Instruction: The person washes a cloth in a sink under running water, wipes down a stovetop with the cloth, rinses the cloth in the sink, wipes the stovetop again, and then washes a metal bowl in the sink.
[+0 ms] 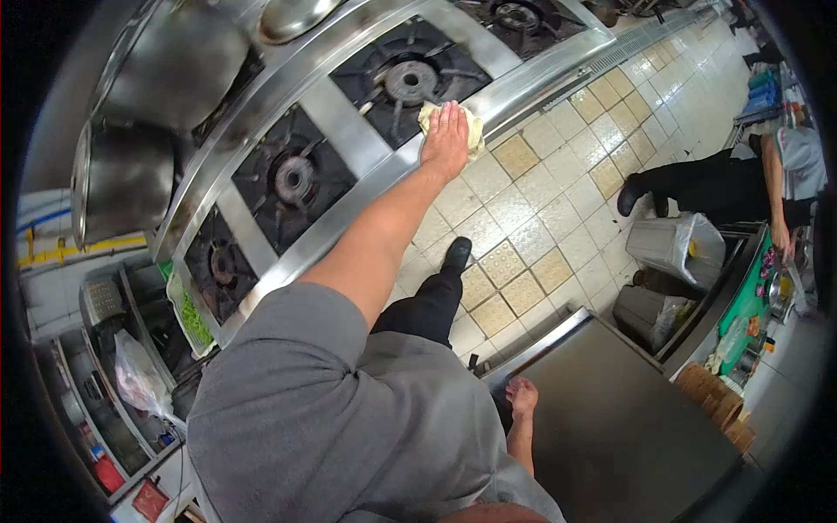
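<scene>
My left hand [446, 138] is stretched far forward and presses a pale yellow cloth [475, 131] against the steel front rail [384, 183] of the gas stove. The cloth is bunched under the palm and sticks out on both sides of the fingers. Just beyond it sits a black burner [411, 81] with its grate. My right hand [522, 396] hangs low by the edge of a steel worktop [628, 410], its fingers loosely bent and nothing visible in them. Whether it touches the worktop I cannot tell.
Large steel pots [131, 179] stand behind the stove at left. A tray of green vegetables [193, 318] is by the stove's near end. At right, a co-worker [724, 183] works at a green cutting board [741, 296], near grey lined bins [667, 248]. The floor is tiled [540, 200].
</scene>
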Demonstrator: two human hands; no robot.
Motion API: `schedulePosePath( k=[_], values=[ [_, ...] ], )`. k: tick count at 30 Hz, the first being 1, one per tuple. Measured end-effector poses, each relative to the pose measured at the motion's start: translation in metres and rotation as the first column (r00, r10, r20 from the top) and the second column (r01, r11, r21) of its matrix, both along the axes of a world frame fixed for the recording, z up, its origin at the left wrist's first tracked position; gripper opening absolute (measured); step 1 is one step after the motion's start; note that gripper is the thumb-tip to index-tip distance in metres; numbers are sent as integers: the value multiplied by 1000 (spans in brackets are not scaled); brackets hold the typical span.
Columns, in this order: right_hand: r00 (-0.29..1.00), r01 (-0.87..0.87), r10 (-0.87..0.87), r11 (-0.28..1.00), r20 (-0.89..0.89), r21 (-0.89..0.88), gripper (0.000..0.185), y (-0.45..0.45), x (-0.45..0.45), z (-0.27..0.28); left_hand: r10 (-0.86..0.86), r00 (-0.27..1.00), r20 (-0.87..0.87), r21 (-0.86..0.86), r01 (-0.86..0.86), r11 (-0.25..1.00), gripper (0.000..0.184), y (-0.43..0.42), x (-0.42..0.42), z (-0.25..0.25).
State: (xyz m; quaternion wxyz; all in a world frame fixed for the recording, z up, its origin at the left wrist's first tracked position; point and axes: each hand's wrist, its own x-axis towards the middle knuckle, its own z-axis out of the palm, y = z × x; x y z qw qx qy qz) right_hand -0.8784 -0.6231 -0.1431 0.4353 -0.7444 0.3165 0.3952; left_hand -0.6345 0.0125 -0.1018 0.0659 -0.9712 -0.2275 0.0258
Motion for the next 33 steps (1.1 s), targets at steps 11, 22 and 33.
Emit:
schedulePosePath(
  k=[11, 22, 33],
  values=[
    [997, 70, -72, 992, 14, 103, 30, 55, 228, 39, -97, 995, 10, 7, 97, 995, 64, -12, 271, -4],
    [965, -120, 94, 988, 244, 96, 37, 84, 602, 52, -64, 997, -46, 50, 66, 997, 65, -29, 492, 9],
    [663, -682, 579, 728, 474, 65, 34, 257, 921, 104, -51, 997, 54, -8, 52, 999, 61, -32, 628, 14]
  ],
)
